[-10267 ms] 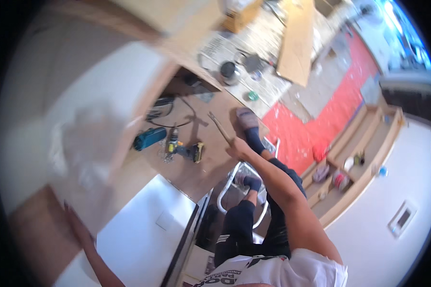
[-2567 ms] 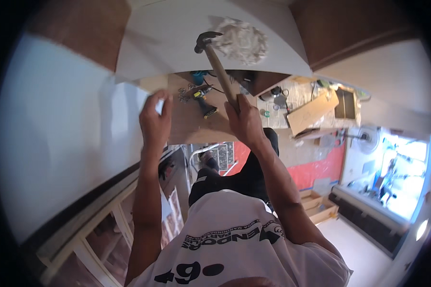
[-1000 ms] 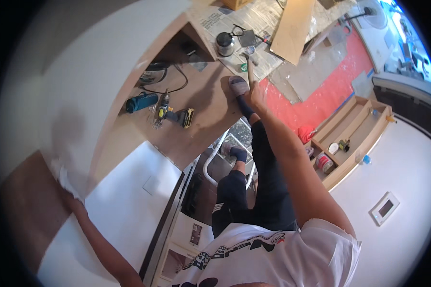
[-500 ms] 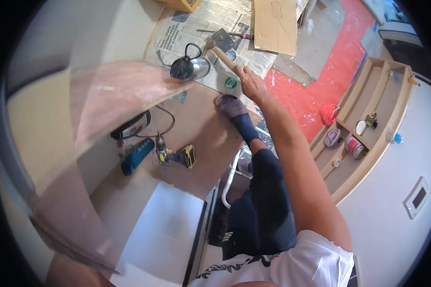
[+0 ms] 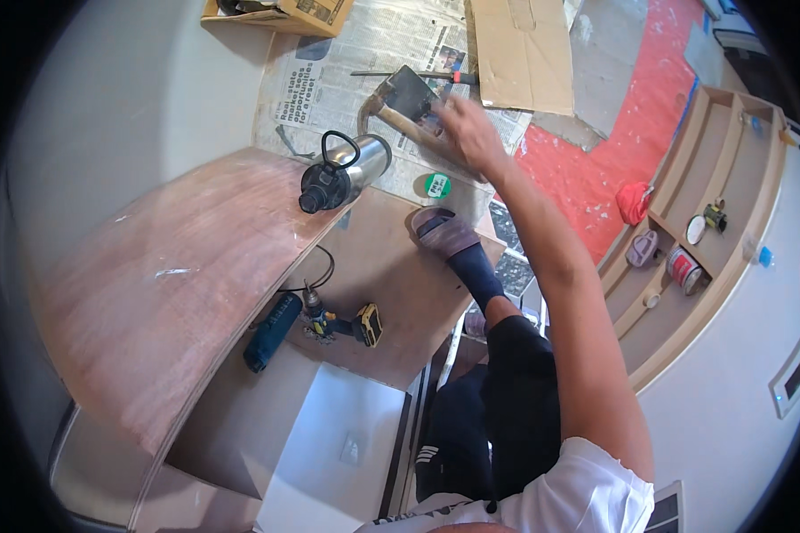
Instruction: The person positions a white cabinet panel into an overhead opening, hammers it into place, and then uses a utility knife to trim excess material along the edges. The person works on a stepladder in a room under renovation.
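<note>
My right hand (image 5: 473, 138) reaches over the newspaper (image 5: 338, 89), beside a hammer (image 5: 407, 129) lying there with its wooden handle toward my wrist. The fingers are smeared by motion, close to a dark square block (image 5: 412, 92); whether they grip anything is unclear. My left hand is out of view. On the left lies a curved plywood panel (image 5: 178, 240), with a steel bottle (image 5: 351, 169) with a black looped lid at its far edge. Beyond the panel's edge are a cordless drill (image 5: 333, 325) and a dark teal cylinder (image 5: 273, 333).
A green round lid or label (image 5: 436, 186) is near my sandalled foot (image 5: 444, 233). Flattened cardboard (image 5: 523, 58) and red floor covering (image 5: 587, 178) extend beyond. At right, a curved wooden shelf unit (image 5: 676, 338) holds a tin (image 5: 684, 269) and small items. A cardboard box (image 5: 316, 13) stands far left.
My right hand has left the hammer's handle, and the hammer now lies on the newspaper. The plywood, blurred across the left before, is sharply seen now. My left forearm has left the view.
</note>
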`<state>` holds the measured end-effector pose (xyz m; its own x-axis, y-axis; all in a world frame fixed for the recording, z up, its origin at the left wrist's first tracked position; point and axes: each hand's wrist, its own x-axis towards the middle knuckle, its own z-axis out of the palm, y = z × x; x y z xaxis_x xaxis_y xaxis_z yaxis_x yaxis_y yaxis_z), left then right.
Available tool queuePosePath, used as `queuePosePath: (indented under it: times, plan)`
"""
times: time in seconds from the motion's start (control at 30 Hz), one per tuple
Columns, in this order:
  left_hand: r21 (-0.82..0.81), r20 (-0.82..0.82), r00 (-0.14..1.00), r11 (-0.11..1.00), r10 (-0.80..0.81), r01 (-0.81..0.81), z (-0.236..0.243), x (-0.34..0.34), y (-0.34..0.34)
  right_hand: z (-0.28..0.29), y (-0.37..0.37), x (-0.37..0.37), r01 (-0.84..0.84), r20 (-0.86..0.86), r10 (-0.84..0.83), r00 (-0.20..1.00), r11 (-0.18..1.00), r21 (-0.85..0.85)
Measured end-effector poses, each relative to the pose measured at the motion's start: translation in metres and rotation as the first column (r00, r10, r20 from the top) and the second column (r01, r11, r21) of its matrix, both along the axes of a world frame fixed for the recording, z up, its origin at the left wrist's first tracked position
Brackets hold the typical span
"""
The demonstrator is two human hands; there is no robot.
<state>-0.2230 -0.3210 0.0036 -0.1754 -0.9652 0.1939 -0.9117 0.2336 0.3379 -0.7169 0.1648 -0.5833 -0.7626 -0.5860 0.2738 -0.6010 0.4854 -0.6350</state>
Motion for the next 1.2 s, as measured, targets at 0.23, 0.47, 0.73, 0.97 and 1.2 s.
queuePosePath:
  times: [0.23,0.47,0.73,0.97,1.2]
  plan:
    - [-0.011,-0.029,0.998,0.998,-0.065,0.064,-0.005,-0.017,-0.018,0.004,-0.043,-0.062,0.001,0.195,-0.16,0.968,0.777,0.629]
    - [0.006,-0.075,0.982,0.985,-0.173,0.174,-0.01,-0.032,-0.021,0.044,-0.067,-0.058,0.356,0.265,-0.345,0.9,0.935,0.008]
    - [-0.078,-0.166,0.866,0.881,-0.472,0.466,-0.001,-0.101,-0.01,0.205,-0.056,-0.055,0.413,0.634,-0.171,0.754,0.874,-0.255]
    - [0.152,-0.044,0.721,0.709,-0.691,0.688,0.055,-0.198,0.033,0.416,0.126,0.189,0.081,0.766,-0.169,0.62,0.985,0.151]
    - [-0.119,-0.588,0.605,0.797,-0.537,0.592,0.061,-0.146,0.122,0.611,0.201,0.381,-0.204,0.791,-0.102,0.603,0.939,0.276]
